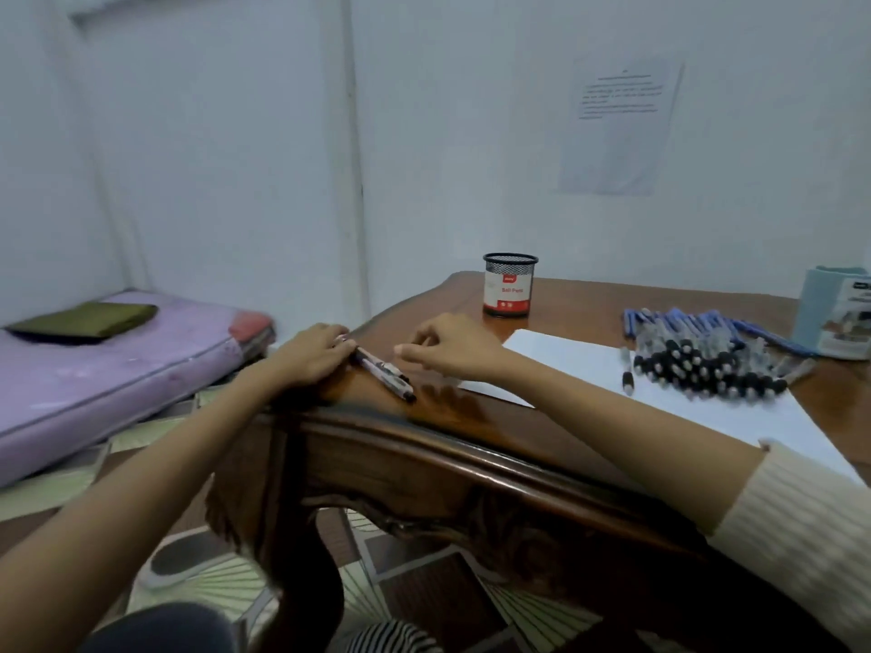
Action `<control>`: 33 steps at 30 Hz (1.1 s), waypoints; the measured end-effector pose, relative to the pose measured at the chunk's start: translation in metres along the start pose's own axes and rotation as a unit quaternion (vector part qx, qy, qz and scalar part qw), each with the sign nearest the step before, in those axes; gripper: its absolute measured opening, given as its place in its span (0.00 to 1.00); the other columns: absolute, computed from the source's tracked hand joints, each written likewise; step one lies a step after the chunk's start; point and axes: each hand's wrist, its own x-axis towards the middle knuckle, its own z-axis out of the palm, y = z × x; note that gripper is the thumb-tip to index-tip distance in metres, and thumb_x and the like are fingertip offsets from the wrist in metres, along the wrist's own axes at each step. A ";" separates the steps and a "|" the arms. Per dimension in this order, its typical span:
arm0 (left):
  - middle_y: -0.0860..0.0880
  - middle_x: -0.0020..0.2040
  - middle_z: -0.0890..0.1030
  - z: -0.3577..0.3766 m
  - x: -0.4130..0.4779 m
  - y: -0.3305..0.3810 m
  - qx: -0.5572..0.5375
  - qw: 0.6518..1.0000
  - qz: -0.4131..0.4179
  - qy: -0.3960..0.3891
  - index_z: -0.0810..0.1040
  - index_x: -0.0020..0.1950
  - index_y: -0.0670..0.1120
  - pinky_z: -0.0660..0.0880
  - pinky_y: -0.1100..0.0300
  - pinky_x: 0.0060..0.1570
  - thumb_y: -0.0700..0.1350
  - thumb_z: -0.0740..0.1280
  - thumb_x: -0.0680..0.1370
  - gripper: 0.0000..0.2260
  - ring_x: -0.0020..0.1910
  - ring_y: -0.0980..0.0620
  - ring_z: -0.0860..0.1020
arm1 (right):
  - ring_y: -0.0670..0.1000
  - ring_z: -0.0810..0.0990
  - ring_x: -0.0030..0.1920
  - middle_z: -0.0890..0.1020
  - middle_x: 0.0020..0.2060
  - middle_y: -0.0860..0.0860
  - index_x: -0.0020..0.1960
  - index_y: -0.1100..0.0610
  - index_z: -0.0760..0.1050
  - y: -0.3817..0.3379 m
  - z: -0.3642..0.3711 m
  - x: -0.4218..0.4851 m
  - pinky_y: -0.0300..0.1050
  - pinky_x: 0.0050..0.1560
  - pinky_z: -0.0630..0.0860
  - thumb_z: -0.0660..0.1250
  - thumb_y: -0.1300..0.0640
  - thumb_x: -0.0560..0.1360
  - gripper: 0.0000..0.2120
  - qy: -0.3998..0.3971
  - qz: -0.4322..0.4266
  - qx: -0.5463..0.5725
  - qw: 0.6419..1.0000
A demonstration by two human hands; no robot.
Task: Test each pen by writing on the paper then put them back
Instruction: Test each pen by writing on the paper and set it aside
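Left of the paper (589, 365), at the rounded near corner of the desk (471, 445), the left hand (313, 353) lies palm down with its fingers bent over the far ends of a small bunch of pens (386, 377), pinning them to the wood. Their dark tips point back toward the person. The right hand (452, 346) hovers between that bunch and the paper, fingers loosely curled and thumb out, with nothing visible in it. The main risk lies here: the bunch sits close to the desk's edge, and round barrels on polished wood would likely roll off toward the floor if the left hand lifted carelessly. On the paper's right part lies the big pile of pens (707, 355), with a lone pen (628, 374) just left of it. A sleeve dragged across could scatter them and mix tested pens with untested ones. Beyond the paper stands the mesh cup (509, 285), which looks light enough to tip if pens are dropped in hard
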 end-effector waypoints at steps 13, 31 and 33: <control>0.45 0.73 0.65 0.000 -0.011 -0.015 0.030 0.999 -0.004 -0.039 0.64 0.71 0.45 0.60 0.53 0.69 0.48 0.50 0.83 0.18 0.71 0.47 0.63 | 0.47 0.72 0.34 0.77 0.40 0.53 0.58 0.63 0.76 -0.024 0.010 0.020 0.39 0.26 0.66 0.73 0.47 0.70 0.25 -0.096 0.145 0.096 0.980; 0.41 0.69 0.69 0.000 -0.012 -0.017 0.023 0.999 -0.013 -0.021 0.68 0.68 0.42 0.63 0.52 0.66 0.48 0.52 0.82 0.18 0.67 0.44 0.67 | 0.48 0.78 0.34 0.78 0.39 0.54 0.57 0.67 0.75 -0.012 -0.001 0.015 0.39 0.25 0.76 0.66 0.55 0.77 0.17 -0.046 0.169 0.186 0.967; 0.41 0.69 0.69 0.000 -0.012 -0.017 0.017 1.000 -0.010 -0.011 0.67 0.69 0.41 0.63 0.52 0.66 0.47 0.52 0.82 0.18 0.67 0.44 0.67 | 0.51 0.81 0.31 0.80 0.41 0.58 0.56 0.68 0.74 -0.006 -0.011 0.011 0.40 0.26 0.79 0.63 0.56 0.78 0.15 -0.027 0.167 0.215 0.962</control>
